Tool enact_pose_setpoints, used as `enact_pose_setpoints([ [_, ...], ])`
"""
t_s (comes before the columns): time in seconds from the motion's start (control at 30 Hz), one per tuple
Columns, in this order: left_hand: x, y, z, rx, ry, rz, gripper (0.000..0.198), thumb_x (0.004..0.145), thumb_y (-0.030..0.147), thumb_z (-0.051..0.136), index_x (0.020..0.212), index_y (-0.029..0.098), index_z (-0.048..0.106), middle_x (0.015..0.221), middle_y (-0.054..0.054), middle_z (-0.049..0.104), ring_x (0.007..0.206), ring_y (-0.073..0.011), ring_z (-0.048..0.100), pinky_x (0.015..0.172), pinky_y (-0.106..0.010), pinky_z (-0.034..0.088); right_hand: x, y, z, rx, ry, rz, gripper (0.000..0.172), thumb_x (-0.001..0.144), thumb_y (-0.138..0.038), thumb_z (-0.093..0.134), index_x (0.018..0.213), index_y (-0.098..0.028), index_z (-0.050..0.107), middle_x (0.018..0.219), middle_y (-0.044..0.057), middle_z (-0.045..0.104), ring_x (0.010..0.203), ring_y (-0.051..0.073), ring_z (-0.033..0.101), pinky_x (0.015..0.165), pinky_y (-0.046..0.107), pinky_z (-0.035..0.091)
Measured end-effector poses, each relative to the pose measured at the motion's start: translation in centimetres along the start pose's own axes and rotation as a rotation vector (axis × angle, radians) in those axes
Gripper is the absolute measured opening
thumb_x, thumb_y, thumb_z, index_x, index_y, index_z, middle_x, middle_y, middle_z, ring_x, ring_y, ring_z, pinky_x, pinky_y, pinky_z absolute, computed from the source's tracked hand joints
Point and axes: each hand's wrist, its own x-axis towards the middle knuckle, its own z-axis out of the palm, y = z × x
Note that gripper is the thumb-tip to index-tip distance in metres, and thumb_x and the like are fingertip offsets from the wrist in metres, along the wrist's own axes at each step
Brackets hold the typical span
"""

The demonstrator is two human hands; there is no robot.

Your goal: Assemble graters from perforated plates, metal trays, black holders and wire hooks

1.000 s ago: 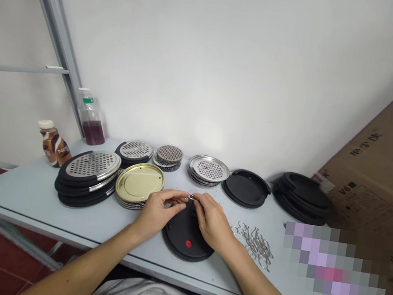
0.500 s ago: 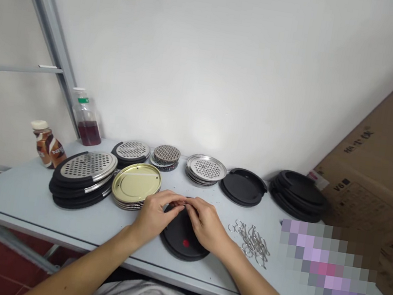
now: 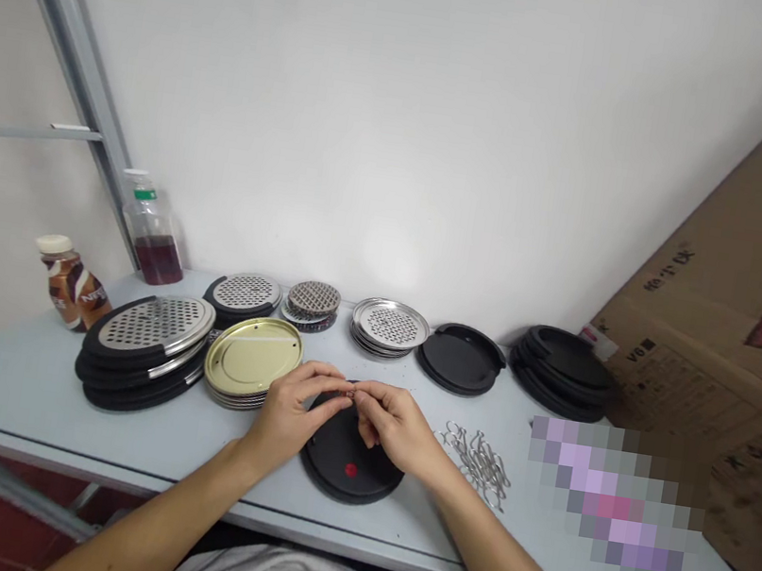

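A round black disc point(image 3: 351, 484) with a red dot lies at the table's front. Over its far part, my left hand point(image 3: 297, 410) and my right hand point(image 3: 393, 423) meet fingertip to fingertip. Both pinch something small between thumb and forefinger, too tiny to name. To the right of my right hand lies a heap of metal rings with pins point(image 3: 481, 465). Left of my left hand stands a stack of gold-coloured round lids point(image 3: 256, 357).
Black-rimmed perforated discs point(image 3: 152, 328) are stacked at left, near a coffee bottle point(image 3: 72, 282) and a bottle of dark red liquid point(image 3: 159, 243). Along the wall sit perforated metal plates point(image 3: 389, 325), a black dish point(image 3: 461, 360) and stacked black dishes point(image 3: 564, 375). A cardboard box point(image 3: 715, 393) stands right.
The view has shifted slightly. My hands stay together over the black disc; the fingers of my right hand have curled, with the fingertips still pinched.
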Motion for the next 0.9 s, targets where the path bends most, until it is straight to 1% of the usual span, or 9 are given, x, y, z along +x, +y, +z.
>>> enact_pose_setpoints([
  [0.07,0.0,0.1,0.0,-0.029,-0.022,0.004,0.018,0.087,0.015,0.07,0.101,0.024,0.075,0.096,-0.003,0.073,0.09,-0.0175,0.068,0.083,-0.029,0.054,0.1,0.1,-0.1,0.129,-0.043,0.038,0.03,0.093,-0.042,0.053,0.083,-0.016,0.065,0.055,-0.005,0.051,0.043,0.008,0.046,0.046,0.022,0.034],
  [0.13,0.0,0.1,0.0,-0.052,-0.025,0.003,0.018,0.088,0.015,0.068,0.102,0.025,0.075,0.096,-0.003,0.075,0.089,-0.0173,0.069,0.083,-0.028,0.054,0.2,0.1,-0.2,0.24,-0.079,0.074,0.03,0.09,-0.043,0.058,0.079,-0.015,0.063,0.06,-0.004,0.056,0.042,0.007,0.05,0.044,0.021,0.034],
  [0.27,0.0,0.1,-0.1,-0.076,-0.019,-0.012,0.019,0.089,0.016,0.068,0.104,0.025,0.075,0.099,-0.002,0.076,0.091,-0.0168,0.07,0.085,-0.027,0.054,0.2,0.0,-0.2,0.472,-0.134,0.127,0.025,0.084,-0.039,0.068,0.092,-0.014,0.065,0.069,-0.001,0.064,0.044,0.008,0.058,0.042,0.019,0.038],
  [0.3,0.0,0.1,-0.1,-0.082,-0.023,-0.018,0.019,0.089,0.016,0.068,0.104,0.025,0.075,0.1,-0.002,0.076,0.091,-0.0167,0.07,0.085,-0.027,0.054,0.2,0.0,-0.3,0.517,-0.145,0.14,0.026,0.084,-0.038,0.07,0.092,-0.014,0.066,0.069,-0.001,0.065,0.044,0.008,0.058,0.042,0.018,0.039],
  [0.37,0.0,0.1,-0.1,-0.1,-0.039,-0.035,0.02,0.088,0.016,0.068,0.105,0.025,0.075,0.099,-0.002,0.076,0.091,-0.0165,0.07,0.084,-0.026,0.054,0.2,0.0,-0.4,0.578,-0.157,0.171,0.026,0.083,-0.037,0.072,0.087,-0.012,0.066,0.068,0.001,0.067,0.043,0.008,0.059,0.041,0.018,0.039],
  [0.47,0.0,0.4,-0.1,-0.131,-0.074,-0.05,0.02,0.088,0.015,0.068,0.105,0.024,0.075,0.097,-0.003,0.075,0.09,-0.017,0.07,0.082,-0.027,0.055,0.2,0.0,-0.6,0.613,-0.158,0.218,0.029,0.082,-0.038,0.073,0.077,-0.01,0.066,0.064,0.002,0.067,0.04,0.008,0.057,0.038,0.018,0.037],
  [0.6,0.0,0.8,-0.1,-0.103,-0.093,-0.002,0.022,0.087,0.014,0.068,0.106,0.023,0.073,0.098,-0.005,0.074,0.09,-0.0182,0.068,0.082,-0.03,0.055,0.3,0.1,-0.9,0.643,-0.139,0.285,0.028,0.079,-0.036,0.075,0.076,-0.009,0.067,0.061,0.001,0.065,0.038,0.006,0.053,0.036,0.017,0.036],
  [0.73,0.0,1.0,-0.1,-0.054,-0.095,0.045,0.023,0.087,0.013,0.068,0.107,0.022,0.073,0.095,-0.006,0.073,0.088,-0.0183,0.068,0.081,-0.03,0.054,0.4,-0.1,-1.0,0.663,-0.088,0.333,0.025,0.074,-0.031,0.079,0.073,-0.008,0.068,0.059,0.0,0.062,0.038,0.003,0.049,0.035,0.015,0.032],
  [0.9,0.0,1.1,-0.1,-0.031,-0.086,0.029,0.021,0.086,0.013,0.068,0.104,0.021,0.073,0.088,-0.004,0.071,0.079,-0.0162,0.066,0.074,-0.028,0.054,0.3,-0.6,-0.9,0.663,-0.08,0.362,0.026,0.072,-0.03,0.081,0.069,-0.008,0.067,0.057,-0.001,0.06,0.038,0.003,0.048,0.034,0.014,0.034],
])
